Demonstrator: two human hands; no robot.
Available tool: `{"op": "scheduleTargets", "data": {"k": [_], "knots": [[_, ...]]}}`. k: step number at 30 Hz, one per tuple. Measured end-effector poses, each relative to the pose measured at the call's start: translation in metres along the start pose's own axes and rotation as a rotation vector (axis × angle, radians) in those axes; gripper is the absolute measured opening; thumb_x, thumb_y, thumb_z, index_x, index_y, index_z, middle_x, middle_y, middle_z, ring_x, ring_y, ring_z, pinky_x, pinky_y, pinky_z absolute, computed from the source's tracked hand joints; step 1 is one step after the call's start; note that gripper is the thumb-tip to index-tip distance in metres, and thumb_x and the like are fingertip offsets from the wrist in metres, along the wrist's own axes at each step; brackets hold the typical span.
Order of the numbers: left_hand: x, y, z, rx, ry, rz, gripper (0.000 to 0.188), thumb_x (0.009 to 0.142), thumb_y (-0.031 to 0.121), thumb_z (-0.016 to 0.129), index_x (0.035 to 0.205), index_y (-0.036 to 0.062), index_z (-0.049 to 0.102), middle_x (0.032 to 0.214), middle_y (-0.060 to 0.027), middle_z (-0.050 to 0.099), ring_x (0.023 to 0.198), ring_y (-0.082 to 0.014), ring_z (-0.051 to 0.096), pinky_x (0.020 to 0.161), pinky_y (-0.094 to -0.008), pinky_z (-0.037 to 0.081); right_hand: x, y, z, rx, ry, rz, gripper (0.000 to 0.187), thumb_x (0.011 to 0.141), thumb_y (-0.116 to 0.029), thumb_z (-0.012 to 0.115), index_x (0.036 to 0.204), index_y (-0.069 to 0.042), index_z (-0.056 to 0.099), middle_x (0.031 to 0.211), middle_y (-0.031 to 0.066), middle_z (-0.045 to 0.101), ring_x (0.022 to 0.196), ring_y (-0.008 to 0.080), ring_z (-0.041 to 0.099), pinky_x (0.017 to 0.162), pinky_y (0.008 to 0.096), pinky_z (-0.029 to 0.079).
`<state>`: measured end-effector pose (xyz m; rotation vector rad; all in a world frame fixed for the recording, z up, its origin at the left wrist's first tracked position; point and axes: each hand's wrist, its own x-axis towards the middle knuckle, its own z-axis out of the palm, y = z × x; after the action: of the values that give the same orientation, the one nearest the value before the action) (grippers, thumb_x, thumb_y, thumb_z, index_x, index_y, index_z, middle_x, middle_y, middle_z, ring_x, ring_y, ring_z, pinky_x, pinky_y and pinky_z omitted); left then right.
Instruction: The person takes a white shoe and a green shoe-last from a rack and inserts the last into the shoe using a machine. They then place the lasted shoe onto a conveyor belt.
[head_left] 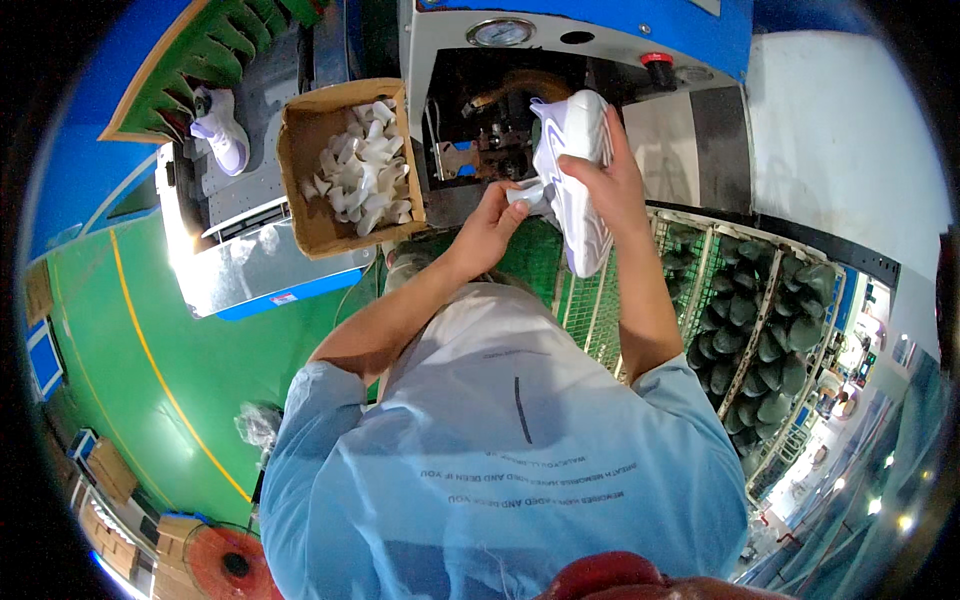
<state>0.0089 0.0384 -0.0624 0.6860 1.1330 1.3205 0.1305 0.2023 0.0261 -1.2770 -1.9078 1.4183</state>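
My right hand (618, 185) grips a white sneaker (578, 215) with pale purple trim, fingers along its sole and thumb across its side. The shoe is tipped on its side, held in front of the machine's opening. My left hand (488, 230) pinches a small curved white plastic piece (524, 194) between thumb and fingers. That piece sits right against the shoe's opening side; whether part of it is inside cannot be seen. To the left, a cardboard box (292, 190) holds many similar white pieces (365, 165).
A blue and grey machine (620, 40) with a round gauge (501, 33) and a red knob (657, 68) stands ahead. Another sneaker (222, 135) lies on the conveyor (262, 115) at left. On the right, a rack (765, 290) carries several dark shoe-shaped forms (735, 325). A red fan (228, 563) is lower left.
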Motion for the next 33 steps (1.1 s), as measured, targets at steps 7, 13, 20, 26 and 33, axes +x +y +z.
{"op": "scheduleTargets", "data": {"k": [7, 13, 20, 26, 33], "knots": [[0.044, -0.091, -0.004, -0.495, 0.098, -0.199, 0.04, 0.107, 0.032, 0.05, 0.133, 0.0032, 0.04, 0.119, -0.0104, 0.055, 0.113, -0.0207, 0.057, 0.093, -0.04, 0.053, 0.02, -0.006, 0.05, -0.928, -0.099, 0.009, 0.107, 0.075, -0.039, 0.076, 0.162, -0.023, 0.015, 0.127, 0.0364, 0.048, 0.109, 0.0531, 0.059, 0.089, 0.0531, 0.052], [0.0, -0.01, -0.049, -0.151, 0.1, -0.318, 0.025, 0.102, 0.026, 0.059, 0.107, 0.0026, 0.051, 0.089, -0.0108, 0.065, 0.076, -0.018, 0.062, 0.069, -0.0318, 0.053, 0.033, 0.025, 0.056, -0.919, 0.033, -0.097, 0.096, 0.085, -0.043, 0.07, 0.161, -0.018, 0.018, 0.125, 0.0375, 0.049, 0.105, 0.0522, 0.06, 0.083, 0.0539, 0.052], [-0.043, 0.013, -0.124, -0.241, 0.827, -0.141, 0.04, 0.098, 0.036, 0.065, 0.114, 0.0011, 0.053, 0.085, -0.0063, 0.065, 0.073, -0.0158, 0.065, 0.063, -0.0287, 0.054, 0.015, 0.024, 0.056, -0.902, 0.124, -0.255, 0.095, 0.086, -0.044, 0.071, 0.162, -0.022, 0.017, 0.142, 0.046, 0.037, 0.112, 0.0568, 0.06, 0.079, 0.0557, 0.055], [-0.048, 0.006, -0.136, 0.703, 0.676, -0.214, 0.042, 0.096, 0.038, 0.061, 0.112, -0.0003, 0.065, 0.1, -0.0231, 0.071, 0.095, -0.0384, 0.069, 0.082, -0.0458, 0.053, 0.005, 0.043, 0.054, -0.933, 0.314, -0.464, 0.091, 0.087, -0.043, 0.071, 0.161, -0.019, 0.024, 0.135, 0.0431, 0.045, 0.104, 0.0562, 0.061, 0.078, 0.0552, 0.055], [-0.024, 0.035, -0.053, -0.142, 0.066, -0.535, 0.062, 0.098, 0.06, 0.051, 0.124, 0.0047, 0.061, 0.099, -0.0128, 0.069, 0.082, -0.0216, 0.066, 0.075, -0.0338, 0.054, -0.108, 0.059, 0.053, -0.887, 0.317, -0.493, 0.087, 0.083, -0.042, 0.077, 0.154, -0.01, 0.039, 0.125, 0.036, 0.052, 0.095, 0.0501, 0.064, 0.074, 0.0508, 0.056]]}}
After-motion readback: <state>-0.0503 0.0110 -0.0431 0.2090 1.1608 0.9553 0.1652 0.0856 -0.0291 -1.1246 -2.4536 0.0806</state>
